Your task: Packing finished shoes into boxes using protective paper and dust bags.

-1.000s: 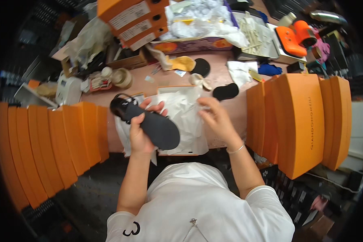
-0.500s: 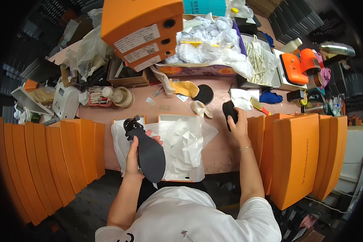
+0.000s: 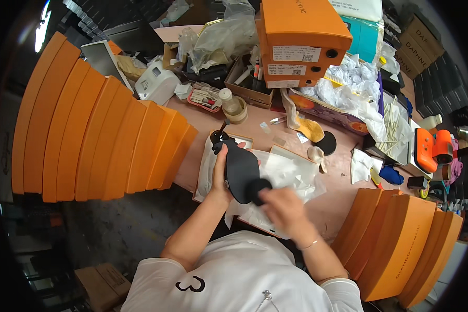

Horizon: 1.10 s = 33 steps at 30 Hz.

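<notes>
My left hand point(image 3: 220, 177) is wrapped round a black sandal point(image 3: 239, 169), its smooth sole turned up toward me and its straps at the far end. In my right hand point(image 3: 287, 212), smeared by motion, is a black rounded pad point(image 3: 259, 191). The pad overlaps the near right part of the sole; whether they touch I cannot tell. Beneath both hands lies an open orange shoe box point(image 3: 292, 155) lined with white tissue paper point(image 3: 290, 170), partly hidden by the sandal and my arms.
Orange shoe boxes stand in a row at the left point(image 3: 101, 140) and another at the right point(image 3: 395, 239). More orange boxes point(image 3: 301, 31) are stacked at the back. Farther off are a glass bottle point(image 3: 230, 101), a black disc point(image 3: 326, 143), a white cloth point(image 3: 360, 166) and a carton of crumpled paper point(image 3: 343, 112).
My right hand has brought the black pad from the table's right side leftward to the sandal's sole. The left hand keeps its hold. The whole view has turned and shifted.
</notes>
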Each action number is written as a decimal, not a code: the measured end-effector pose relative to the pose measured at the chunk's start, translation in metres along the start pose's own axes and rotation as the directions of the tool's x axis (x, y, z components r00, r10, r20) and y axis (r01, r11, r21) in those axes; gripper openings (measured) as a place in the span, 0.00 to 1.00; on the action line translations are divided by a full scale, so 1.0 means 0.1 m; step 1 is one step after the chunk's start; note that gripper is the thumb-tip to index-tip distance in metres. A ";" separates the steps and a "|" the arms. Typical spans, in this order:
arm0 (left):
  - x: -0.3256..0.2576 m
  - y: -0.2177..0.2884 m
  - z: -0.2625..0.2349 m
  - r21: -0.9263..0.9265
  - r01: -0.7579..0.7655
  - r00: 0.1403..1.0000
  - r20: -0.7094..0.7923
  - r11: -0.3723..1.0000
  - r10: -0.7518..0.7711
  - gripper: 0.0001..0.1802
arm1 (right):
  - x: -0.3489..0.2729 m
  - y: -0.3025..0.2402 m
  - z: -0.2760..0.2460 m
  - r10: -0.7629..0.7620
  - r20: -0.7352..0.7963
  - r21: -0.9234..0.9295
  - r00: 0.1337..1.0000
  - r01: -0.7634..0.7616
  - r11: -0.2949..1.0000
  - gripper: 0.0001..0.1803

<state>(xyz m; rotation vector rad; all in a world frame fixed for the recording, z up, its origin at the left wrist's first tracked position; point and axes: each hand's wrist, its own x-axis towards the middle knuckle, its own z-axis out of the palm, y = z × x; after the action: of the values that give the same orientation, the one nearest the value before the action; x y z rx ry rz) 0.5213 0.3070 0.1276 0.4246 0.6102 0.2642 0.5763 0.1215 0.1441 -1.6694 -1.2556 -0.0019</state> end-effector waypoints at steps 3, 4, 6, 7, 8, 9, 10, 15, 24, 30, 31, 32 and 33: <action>-0.20 -0.29 -0.16 0.033 -0.002 1.000 0.019 0.999 0.001 0.29 | 0.27 -0.13 0.41 0.023 -0.110 -0.095 0.994 -0.034 0.995 0.11; -0.28 -0.37 -0.14 0.026 0.013 0.999 -0.051 1.000 -0.011 0.30 | 0.44 -0.03 0.43 0.112 -0.158 -0.147 0.981 -0.135 0.980 0.08; -0.28 -0.38 -0.30 -0.026 0.016 1.000 -0.013 1.000 -0.017 0.29 | 0.33 -0.14 0.50 0.069 -0.130 -0.114 0.989 -0.085 0.990 0.05; -0.32 -0.31 -0.37 -0.032 0.009 0.999 0.033 0.999 -0.008 0.29 | 0.05 -0.34 0.54 0.011 -0.101 -0.096 0.995 -0.021 0.995 0.05; -0.38 -0.29 -0.40 -0.054 0.005 0.998 0.070 0.999 -0.001 0.29 | -0.15 -0.53 0.51 -0.044 -0.055 -0.076 0.998 0.039 0.996 0.05; -0.36 -0.20 -0.41 -0.052 -0.035 0.995 0.094 0.998 0.040 0.29 | -0.24 -0.64 0.51 -0.013 0.023 -0.035 1.000 0.014 0.999 0.07; -0.38 -0.17 -0.37 0.068 -0.057 0.997 0.058 0.996 0.053 0.27 | -0.15 -0.52 0.54 0.001 -0.037 -0.102 0.999 -0.005 0.995 0.07; -0.56 -0.24 -0.38 0.042 0.074 0.993 0.085 0.996 -0.078 0.27 | -0.09 -0.50 0.56 -0.015 -0.112 -0.098 0.994 0.004 0.995 0.07; -0.79 -0.43 -0.41 0.315 0.052 0.986 0.133 0.948 -0.098 0.38 | -0.18 -0.05 0.39 0.566 0.076 0.521 0.821 -0.517 0.679 0.06; -0.78 -0.42 -0.47 0.332 0.110 0.958 0.216 0.937 -0.189 0.42 | -0.11 -0.16 0.17 0.355 0.011 0.323 0.935 -0.340 0.883 0.11; -0.80 -0.45 -0.43 0.351 0.085 0.978 0.151 0.933 -0.145 0.42 | -0.06 -0.27 0.20 0.335 0.073 0.235 0.939 -0.343 0.909 0.13; -0.79 -0.51 -0.49 0.404 0.015 0.979 0.180 0.915 -0.095 0.41 | -0.04 -0.32 0.24 0.299 0.090 0.136 0.950 -0.309 0.941 0.14; -0.77 -0.56 -0.63 0.458 -0.058 0.977 0.210 0.887 -0.044 0.41 | -0.02 -0.36 0.29 0.261 0.109 0.042 0.959 -0.267 0.963 0.14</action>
<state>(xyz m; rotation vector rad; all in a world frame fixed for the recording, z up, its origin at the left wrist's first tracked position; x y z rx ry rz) 0.4290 0.2489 0.0938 0.9069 0.4542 0.0724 0.5341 0.1385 0.1534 -1.7948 -1.0876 0.2821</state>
